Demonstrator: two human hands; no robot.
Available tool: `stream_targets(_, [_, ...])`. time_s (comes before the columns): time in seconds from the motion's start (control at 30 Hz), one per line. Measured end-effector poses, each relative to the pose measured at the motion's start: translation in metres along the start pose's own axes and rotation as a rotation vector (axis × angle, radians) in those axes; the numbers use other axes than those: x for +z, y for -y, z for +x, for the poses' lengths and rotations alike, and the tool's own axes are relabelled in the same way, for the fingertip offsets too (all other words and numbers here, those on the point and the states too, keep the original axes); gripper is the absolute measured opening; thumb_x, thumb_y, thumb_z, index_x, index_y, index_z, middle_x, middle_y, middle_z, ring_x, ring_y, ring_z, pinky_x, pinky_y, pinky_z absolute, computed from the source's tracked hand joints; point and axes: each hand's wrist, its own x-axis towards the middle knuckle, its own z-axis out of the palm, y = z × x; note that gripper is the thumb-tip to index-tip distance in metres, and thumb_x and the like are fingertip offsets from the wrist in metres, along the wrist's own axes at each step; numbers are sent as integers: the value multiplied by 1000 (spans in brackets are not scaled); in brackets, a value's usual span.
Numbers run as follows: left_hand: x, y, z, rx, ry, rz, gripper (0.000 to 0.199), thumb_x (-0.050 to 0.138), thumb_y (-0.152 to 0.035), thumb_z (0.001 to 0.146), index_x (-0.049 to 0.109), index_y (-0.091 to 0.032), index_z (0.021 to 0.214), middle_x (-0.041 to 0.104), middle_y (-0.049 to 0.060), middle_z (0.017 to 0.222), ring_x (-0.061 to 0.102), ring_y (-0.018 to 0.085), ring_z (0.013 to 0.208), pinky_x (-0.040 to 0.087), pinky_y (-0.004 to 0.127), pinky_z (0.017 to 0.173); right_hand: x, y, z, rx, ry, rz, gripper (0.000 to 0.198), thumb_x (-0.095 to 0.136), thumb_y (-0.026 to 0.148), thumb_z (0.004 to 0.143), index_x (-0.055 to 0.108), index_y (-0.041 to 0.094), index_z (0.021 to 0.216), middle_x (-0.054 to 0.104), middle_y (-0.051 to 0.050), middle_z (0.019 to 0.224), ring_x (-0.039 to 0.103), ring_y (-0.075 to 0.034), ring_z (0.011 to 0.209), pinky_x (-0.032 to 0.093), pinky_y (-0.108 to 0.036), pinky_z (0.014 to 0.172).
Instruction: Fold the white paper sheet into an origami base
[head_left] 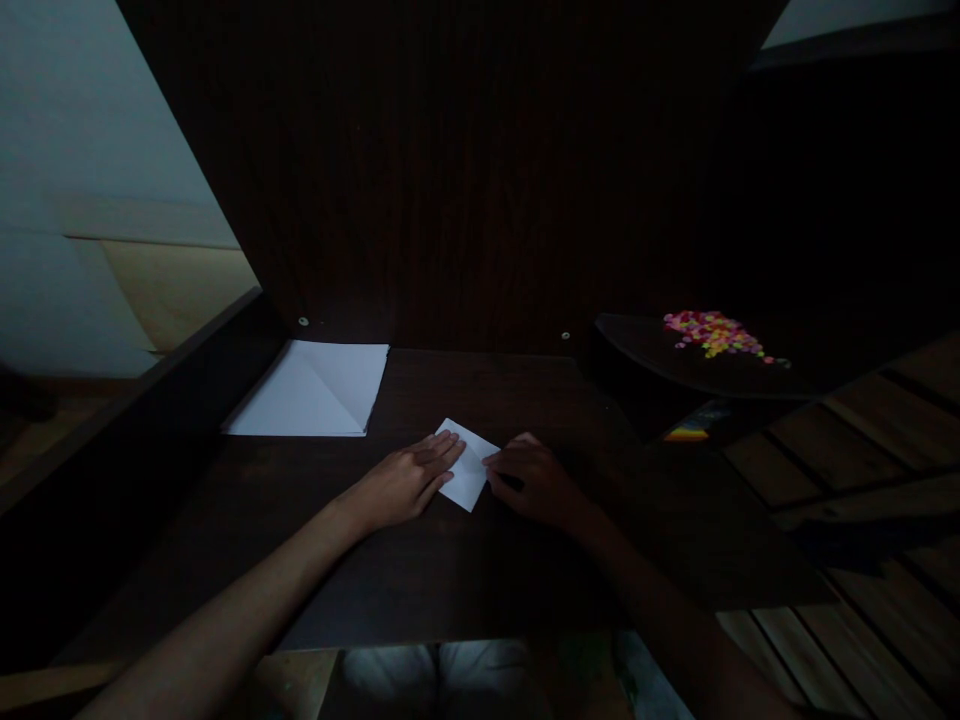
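On the left, a stack of white paper (307,390) lies beyond the left hand and off to its outer side, well apart from it, with a diagonal line visible on its top sheet.

Coming right, the left hand (412,480) lies palm down, its fingers extended and grasping nothing; their tips rest on the left part of a small white paper (471,482). That paper sits on the dark tabletop (420,590) between the two hands, turned so that one corner points toward the person. A faint line crosses its surface.

At the paper's right corner is the right hand (541,482), fingers curled, thumb and forefinger brought together at the edge. Whether they grip the paper or only press on it, I cannot tell in this dim light.

The step in hand looks like folding or creasing, with the left hand as the anchor. The next move, I judge, calls for steady left fingers and careful alignment of the edge by the right fingertips.

Beyond the right hand and farther right, a heap of small colourful pieces (712,334) lies on a curved shelf (637,345).
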Motion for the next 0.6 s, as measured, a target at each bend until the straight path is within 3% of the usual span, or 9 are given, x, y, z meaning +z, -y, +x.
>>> stream_targets(0.13, [-4, 4, 2, 37, 72, -67, 42, 35, -25, 102, 46, -14, 141, 44, 13, 148, 36, 21, 140, 32, 44, 117, 6, 1, 2, 23, -6, -25, 21, 52, 24, 93, 69, 20, 83, 75, -5, 83, 67, -18, 76, 47, -37, 81])
stream_targets(0.33, [-5, 3, 3, 33, 51, -119, 43, 38, -24, 100, 45, -14, 141, 42, 13, 149, 36, 21, 140, 33, 44, 116, 24, -8, 1, 39, 13, -66, 31, 52, 28, 94, 63, 17, 121, 66, -13, 125, 60, -25, 115, 49, -43, 94])
stream_targets(0.6, [0, 4, 1, -83, 17, -35, 55, 42, -36, 99, 38, -4, 144, 37, 22, 150, 29, 30, 143, 34, 50, 115, 22, -3, 4, 57, 161, -104, 40, 48, 23, 95, 56, 15, 133, 57, -16, 136, 52, -27, 127, 44, -48, 101])
